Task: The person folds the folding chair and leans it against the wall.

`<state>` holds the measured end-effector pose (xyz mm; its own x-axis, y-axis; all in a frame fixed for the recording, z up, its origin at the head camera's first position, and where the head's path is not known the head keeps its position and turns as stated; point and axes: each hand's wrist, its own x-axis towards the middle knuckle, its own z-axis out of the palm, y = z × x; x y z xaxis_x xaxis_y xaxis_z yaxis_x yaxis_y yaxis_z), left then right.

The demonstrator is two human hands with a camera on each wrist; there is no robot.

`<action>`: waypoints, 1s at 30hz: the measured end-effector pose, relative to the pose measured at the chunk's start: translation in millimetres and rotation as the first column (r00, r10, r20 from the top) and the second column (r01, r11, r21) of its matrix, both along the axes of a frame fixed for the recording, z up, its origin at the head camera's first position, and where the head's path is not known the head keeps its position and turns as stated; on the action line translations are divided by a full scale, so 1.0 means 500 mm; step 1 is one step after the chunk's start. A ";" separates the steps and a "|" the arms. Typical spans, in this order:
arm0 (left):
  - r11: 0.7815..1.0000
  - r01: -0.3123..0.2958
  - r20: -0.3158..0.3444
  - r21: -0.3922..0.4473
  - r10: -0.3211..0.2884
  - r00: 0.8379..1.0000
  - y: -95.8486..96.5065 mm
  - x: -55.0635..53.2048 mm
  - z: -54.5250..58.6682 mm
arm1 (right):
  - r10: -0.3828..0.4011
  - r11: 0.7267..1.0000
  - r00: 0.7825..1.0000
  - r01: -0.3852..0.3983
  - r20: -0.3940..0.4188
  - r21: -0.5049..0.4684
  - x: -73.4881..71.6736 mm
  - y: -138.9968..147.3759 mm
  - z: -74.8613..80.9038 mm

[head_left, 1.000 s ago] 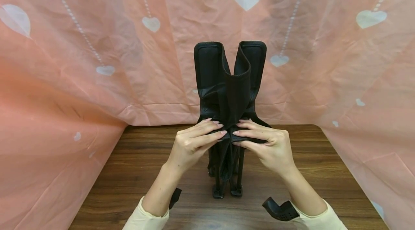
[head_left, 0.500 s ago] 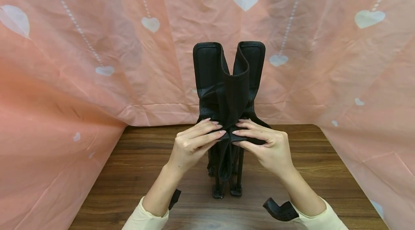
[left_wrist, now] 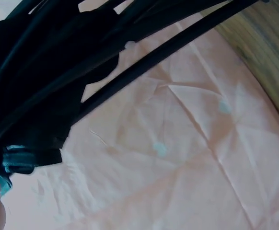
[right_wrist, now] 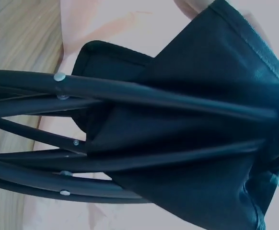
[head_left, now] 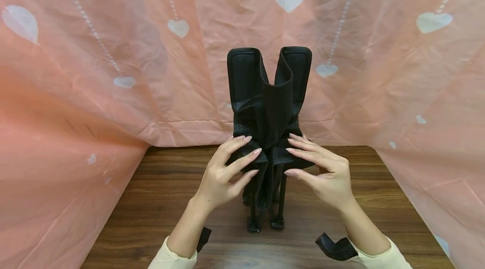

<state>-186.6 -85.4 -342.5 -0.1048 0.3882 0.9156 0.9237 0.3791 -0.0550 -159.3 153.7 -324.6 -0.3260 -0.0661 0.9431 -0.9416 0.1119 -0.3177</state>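
Observation:
A small black folding chair (head_left: 278, 113) stands part-folded at the middle of the table, its fabric back creased into a V and its seat bunched in the centre. My left hand (head_left: 223, 174) lies at the seat's left front corner, fingers spread over the top and thumb apart below. On the opposite corner, my right hand (head_left: 326, 172) touches the fabric with fairly straight fingers, its thumb also apart. The right wrist view shows the seat's underside and riveted legs (right_wrist: 106, 91). Dark legs (left_wrist: 144, 62) cross the left wrist view; most of that hand is hidden there.
The chair's feet (head_left: 254, 223) rest on the brown wooden table (head_left: 151, 218). A pink curtain (head_left: 212, 71) with white hearts surrounds the back and both sides. Black wrist mounts (head_left: 337, 247) jut inward from both cuffs.
Both hands have loosened and drawn apart from the seat's middle toward its corners. Thumbs have moved away from the index fingers. The chair stays nearly in place.

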 end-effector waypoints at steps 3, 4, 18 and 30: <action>0.999 0.006 0.059 0.050 -0.009 0.998 -0.013 -0.001 -0.011 | 0.019 0.965 0.998 -0.033 -0.057 -0.260 0.005 0.009 0.011; 0.997 0.008 0.089 0.074 -0.015 0.996 -0.021 -0.003 -0.016 | 0.005 0.939 0.998 -0.026 -0.061 -0.343 0.005 0.014 0.012; 0.915 -0.391 0.810 0.100 0.153 0.566 -0.146 -0.026 -0.171 | -0.267 0.961 0.792 0.263 0.549 0.087 -0.054 0.145 -0.222; 0.985 -0.149 0.930 -0.088 0.135 0.341 -0.085 -0.008 -0.331 | -0.411 0.861 0.513 -0.053 0.754 0.505 -0.040 0.061 -0.405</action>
